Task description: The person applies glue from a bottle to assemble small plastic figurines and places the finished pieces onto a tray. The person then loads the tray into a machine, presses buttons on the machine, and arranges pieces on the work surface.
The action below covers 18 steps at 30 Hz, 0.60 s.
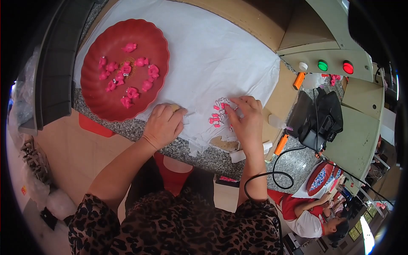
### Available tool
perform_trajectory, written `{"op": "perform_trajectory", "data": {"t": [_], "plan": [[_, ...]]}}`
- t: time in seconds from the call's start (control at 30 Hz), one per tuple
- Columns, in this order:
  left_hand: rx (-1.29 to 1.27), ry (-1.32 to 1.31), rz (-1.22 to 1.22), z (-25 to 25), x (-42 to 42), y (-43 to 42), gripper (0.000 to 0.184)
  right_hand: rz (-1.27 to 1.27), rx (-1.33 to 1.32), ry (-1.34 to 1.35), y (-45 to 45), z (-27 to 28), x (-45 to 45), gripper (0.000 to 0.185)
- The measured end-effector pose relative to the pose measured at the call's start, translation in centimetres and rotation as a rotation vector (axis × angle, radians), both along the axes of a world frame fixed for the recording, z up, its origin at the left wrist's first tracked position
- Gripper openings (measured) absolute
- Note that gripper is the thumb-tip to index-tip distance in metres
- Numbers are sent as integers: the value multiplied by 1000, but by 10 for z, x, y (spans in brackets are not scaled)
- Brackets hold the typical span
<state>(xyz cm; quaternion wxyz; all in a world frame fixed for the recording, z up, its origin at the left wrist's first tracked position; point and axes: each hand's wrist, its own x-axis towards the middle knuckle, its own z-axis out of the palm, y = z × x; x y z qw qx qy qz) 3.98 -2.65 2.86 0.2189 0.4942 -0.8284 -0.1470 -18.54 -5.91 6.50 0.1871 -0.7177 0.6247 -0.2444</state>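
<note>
Over the white sheet, near the bench's front edge, my left hand is closed with its fingers bent together. A small pale scrap shows beside its fingertips; what the fingers hold is too small to make out. A yellowish band or cover shows at one finger. To the right, my right hand reaches down on a cluster of small pink-and-white pieces, its thumb and forefinger pinched at one of them. Left of my hands, a red scalloped tray holds several bright pink figure-like pieces.
A grey bin stands at the left. On the right are orange-handled tools, a small bottle, a black bag-like item, a looping cable, and a box with green and red buttons. Another person sits lower right.
</note>
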Motion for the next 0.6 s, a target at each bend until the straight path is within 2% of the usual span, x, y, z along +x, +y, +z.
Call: {"op": "perform_trajectory", "data": {"t": [0.27, 0.43, 0.6], "plan": [[7, -6, -2, 0, 1, 1, 29, 18, 73, 0, -6, -2, 4, 17], [-4, -8, -6, 0, 0, 1, 29, 20, 63, 122, -11, 0, 10, 13], [4, -9, 2, 1, 1, 1, 29, -32, 68, 125, -12, 0, -2, 13]]}}
